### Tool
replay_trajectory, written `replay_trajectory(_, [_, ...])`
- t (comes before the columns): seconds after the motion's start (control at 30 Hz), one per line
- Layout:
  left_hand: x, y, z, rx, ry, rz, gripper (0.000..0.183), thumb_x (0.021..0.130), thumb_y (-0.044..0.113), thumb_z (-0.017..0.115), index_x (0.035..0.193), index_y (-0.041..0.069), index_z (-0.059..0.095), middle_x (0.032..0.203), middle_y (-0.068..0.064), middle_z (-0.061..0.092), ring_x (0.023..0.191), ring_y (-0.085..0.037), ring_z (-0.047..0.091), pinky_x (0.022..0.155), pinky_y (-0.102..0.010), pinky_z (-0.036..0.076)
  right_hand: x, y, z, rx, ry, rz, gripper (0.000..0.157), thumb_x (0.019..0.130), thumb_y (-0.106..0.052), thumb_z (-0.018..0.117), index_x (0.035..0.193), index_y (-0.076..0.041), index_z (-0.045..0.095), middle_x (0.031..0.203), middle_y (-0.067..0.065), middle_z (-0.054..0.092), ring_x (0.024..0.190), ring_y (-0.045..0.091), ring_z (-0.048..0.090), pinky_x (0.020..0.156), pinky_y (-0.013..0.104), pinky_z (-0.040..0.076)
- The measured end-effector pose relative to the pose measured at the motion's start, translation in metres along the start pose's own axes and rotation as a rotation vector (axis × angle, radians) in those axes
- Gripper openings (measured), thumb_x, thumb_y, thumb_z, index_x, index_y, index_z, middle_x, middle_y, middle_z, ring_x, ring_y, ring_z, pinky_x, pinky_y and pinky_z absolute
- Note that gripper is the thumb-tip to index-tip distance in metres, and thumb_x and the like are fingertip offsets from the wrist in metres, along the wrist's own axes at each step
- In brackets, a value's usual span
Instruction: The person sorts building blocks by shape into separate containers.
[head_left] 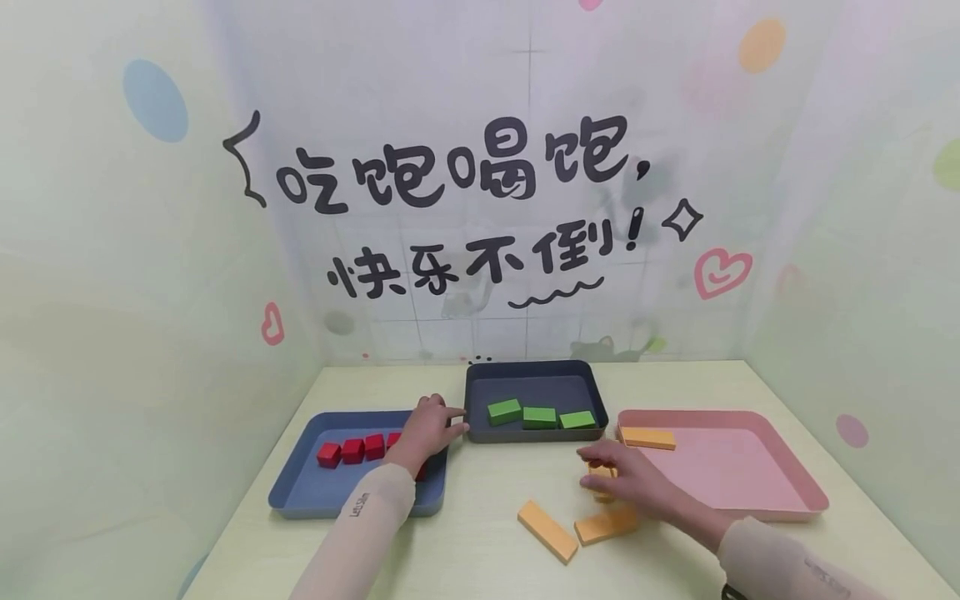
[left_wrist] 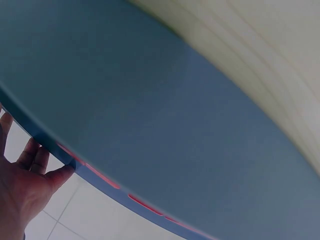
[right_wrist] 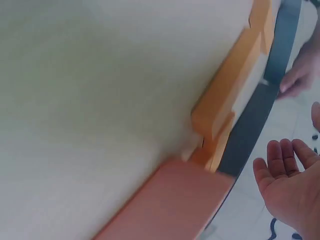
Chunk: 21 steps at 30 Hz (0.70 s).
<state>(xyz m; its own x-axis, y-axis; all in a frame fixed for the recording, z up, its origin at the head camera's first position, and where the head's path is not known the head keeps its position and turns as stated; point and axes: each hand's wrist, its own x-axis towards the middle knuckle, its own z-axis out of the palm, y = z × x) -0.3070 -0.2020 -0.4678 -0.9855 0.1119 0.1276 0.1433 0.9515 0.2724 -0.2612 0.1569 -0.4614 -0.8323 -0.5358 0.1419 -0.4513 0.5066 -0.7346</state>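
My left hand [head_left: 429, 432] reaches over the right end of a blue tray [head_left: 288, 492] holding several red cubes [head_left: 352, 451]. Its fingertips lie at the left rim of a dark grey tray [head_left: 536, 375]; whether they touch it I cannot tell. In the left wrist view that hand's fingers are loosely bent and hold nothing. My right hand [head_left: 626, 475] hovers over an orange block [head_left: 602, 492], which it partly hides. The right wrist view shows this hand [right_wrist: 292, 187] with spread, relaxed fingers and nothing in them. Two more orange blocks [head_left: 548, 532] lie nearby on the table.
Three green blocks [head_left: 539, 417] sit along the front of the dark grey tray. At the right stands a pink tray [head_left: 750, 467] with an orange block [head_left: 649, 438] at its left back corner. Printed walls enclose the pale table [head_left: 465, 550] on three sides.
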Motion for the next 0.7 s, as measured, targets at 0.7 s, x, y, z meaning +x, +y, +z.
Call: replay_trajectory(0.7, [0.000, 0.000, 0.000, -0.005, -0.006, -0.002, 0.040, 0.082, 0.042, 0.063, 0.117, 0.022, 0.064, 0.100, -0.009, 0.048, 0.091, -0.022, 0.041, 0.068, -0.034, 0.042, -0.025, -0.006, 0.066, -0.294, -0.159, -0.145, 0.054, 0.072, -0.054, 0.066, 0.112, -0.018, 0.064, 0.101, -0.014, 0.058, 0.095, 0.007, 0.053, 0.096, 0.056, 0.024])
